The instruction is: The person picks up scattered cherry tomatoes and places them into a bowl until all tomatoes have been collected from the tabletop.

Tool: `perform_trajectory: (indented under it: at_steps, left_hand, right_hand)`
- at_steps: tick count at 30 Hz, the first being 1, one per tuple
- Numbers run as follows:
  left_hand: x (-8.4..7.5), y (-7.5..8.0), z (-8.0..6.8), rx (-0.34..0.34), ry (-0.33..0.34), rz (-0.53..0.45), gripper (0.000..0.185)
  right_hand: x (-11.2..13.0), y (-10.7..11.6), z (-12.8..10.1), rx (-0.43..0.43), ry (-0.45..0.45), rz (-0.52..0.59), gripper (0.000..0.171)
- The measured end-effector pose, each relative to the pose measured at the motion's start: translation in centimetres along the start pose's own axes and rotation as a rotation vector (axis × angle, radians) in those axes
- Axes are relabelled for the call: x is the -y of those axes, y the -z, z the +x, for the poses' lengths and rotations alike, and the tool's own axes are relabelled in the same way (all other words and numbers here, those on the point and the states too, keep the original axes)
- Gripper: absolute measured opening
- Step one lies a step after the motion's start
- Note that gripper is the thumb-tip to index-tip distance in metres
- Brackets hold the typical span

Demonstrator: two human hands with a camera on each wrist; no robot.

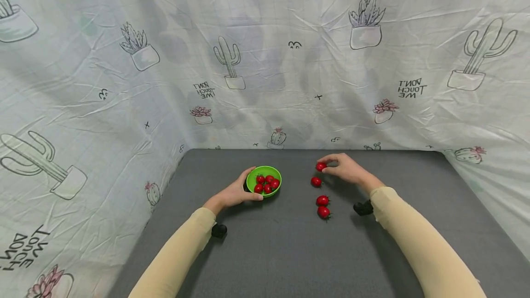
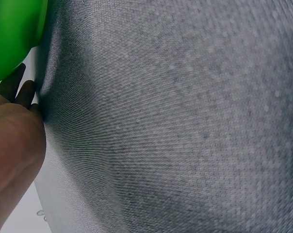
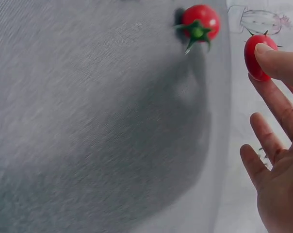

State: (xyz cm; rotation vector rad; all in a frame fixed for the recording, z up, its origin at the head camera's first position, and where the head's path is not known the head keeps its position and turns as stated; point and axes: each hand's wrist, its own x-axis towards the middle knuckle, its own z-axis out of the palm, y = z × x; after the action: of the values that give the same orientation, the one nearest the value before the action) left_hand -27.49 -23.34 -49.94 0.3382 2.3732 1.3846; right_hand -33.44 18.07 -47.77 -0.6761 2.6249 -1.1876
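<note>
Left hand (image 1: 233, 194) grips the green bowl (image 1: 263, 179) of tomatoes by its rim. Right of the bowl, the right hand (image 1: 347, 169) pinches a cherry tomato (image 1: 320, 167); three loose tomatoes (image 1: 322, 200) lie just beneath.

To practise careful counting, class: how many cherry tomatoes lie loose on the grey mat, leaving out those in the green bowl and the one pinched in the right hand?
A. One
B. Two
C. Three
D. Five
C: three cherry tomatoes lie on the grey mat, apart from the one pinched by the right hand and those in the green bowl held by the left hand.
</note>
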Motion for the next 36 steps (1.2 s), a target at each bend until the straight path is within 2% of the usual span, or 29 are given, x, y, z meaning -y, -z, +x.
perform_trajectory:
  at_steps: [14,22,30,36]
  left_hand:
    - [0.1,-0.1,-0.2,0.008,-0.008,-0.01,0.108]
    - [0.1,0.0,-0.1,0.001,0.007,0.014,0.111]
    - [-0.3,0.1,0.0,-0.007,0.023,0.016,0.106]
    - [-0.4,0.1,0.1,-0.009,0.036,0.021,0.106]
  right_hand:
    - [4.0,-0.5,1.9,0.034,0.029,0.013,0.04]
    - [6.3,-1.4,3.2,0.043,0.041,0.038,0.036]
    - [7.5,-2.6,5.0,0.075,0.079,0.089,0.036]
    - [8.4,-3.5,6.0,0.086,0.099,0.087,0.035]
